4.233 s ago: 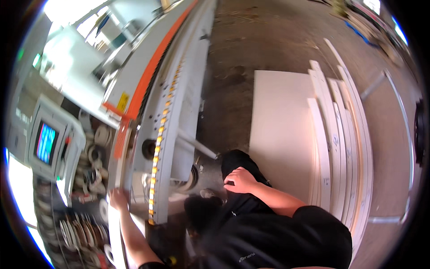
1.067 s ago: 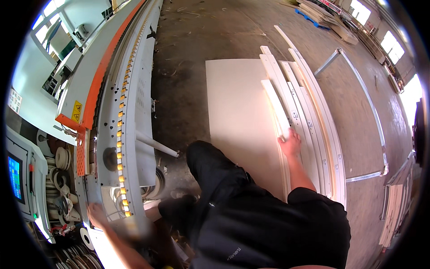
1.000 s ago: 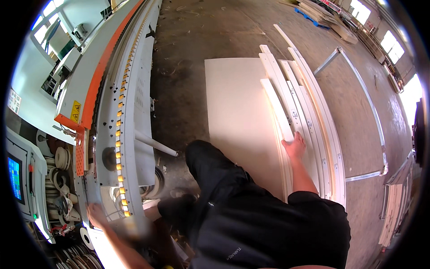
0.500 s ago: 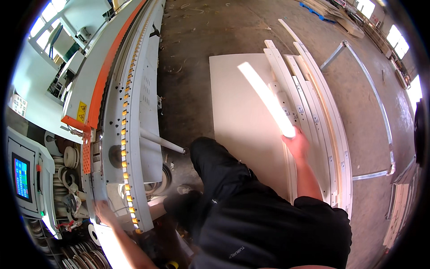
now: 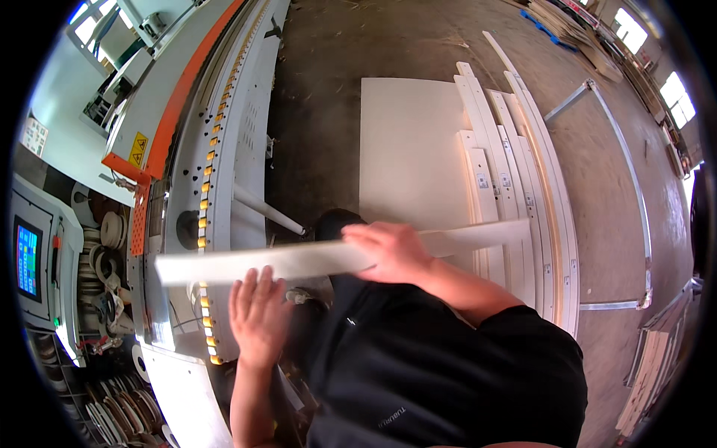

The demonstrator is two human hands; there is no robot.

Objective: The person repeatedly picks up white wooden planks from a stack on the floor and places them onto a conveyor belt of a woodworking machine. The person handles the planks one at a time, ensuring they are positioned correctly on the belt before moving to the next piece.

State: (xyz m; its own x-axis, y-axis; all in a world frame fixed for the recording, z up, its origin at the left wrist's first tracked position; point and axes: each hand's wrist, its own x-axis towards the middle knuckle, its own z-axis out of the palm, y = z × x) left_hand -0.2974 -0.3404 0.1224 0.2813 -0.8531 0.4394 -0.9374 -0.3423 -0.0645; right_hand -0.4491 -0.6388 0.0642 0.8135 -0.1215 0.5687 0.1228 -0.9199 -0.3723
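My right hand (image 5: pixel 392 252) grips a long narrow white strip (image 5: pixel 299 260) near its middle and holds it level across my body, one end over the machine's feed track and the other toward the stack on the right. My left hand (image 5: pixel 258 313) is spread open just under the strip's left half, fingers up, touching or nearly touching it. The strip is blurred by motion. Below it lies the long white and orange machine (image 5: pixel 216 149) with its row of yellow rollers.
A large white panel (image 5: pixel 407 142) and several narrow white strips (image 5: pixel 515 187) lie stacked on the concrete floor at the right. A control screen (image 5: pixel 26 257) and rolls of edge tape (image 5: pixel 112 231) sit at the left. Metal rails (image 5: pixel 635 201) run along the floor.
My right hand has lifted one strip off the stack and swung it left across my body. My left hand has risen from the machine's edge to meet it.
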